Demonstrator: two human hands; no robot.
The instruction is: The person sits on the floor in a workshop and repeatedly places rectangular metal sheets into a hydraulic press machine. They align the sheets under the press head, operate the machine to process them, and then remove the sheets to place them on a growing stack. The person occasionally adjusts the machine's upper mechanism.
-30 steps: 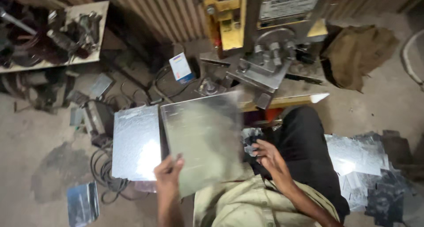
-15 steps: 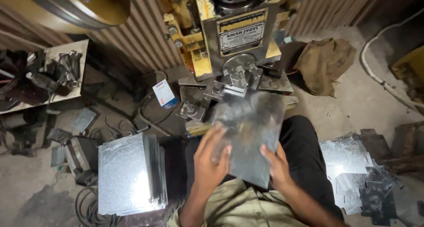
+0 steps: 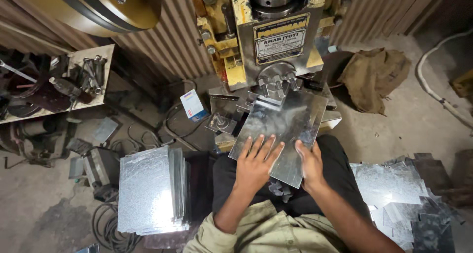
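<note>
Both hands rest on 1 galvanized steel sheet (image 3: 283, 130): we see the left hand (image 3: 256, 162) lying flat on it, fingers spread, while the right hand (image 3: 310, 162) grips its near right edge. Its far edge sits under the yellow press machine (image 3: 268, 36). We note a stack of like sheets (image 3: 150, 191) at left, cut pieces (image 3: 404, 189) at right.

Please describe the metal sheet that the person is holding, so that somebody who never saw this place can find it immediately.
Find the big yellow press machine at the top centre. Directly below it lies a shiny galvanised metal sheet, with the left hand flat on top and the right hand gripping its near edge. Unlike the stack of sheets on the floor, it is single and tilted.
</note>
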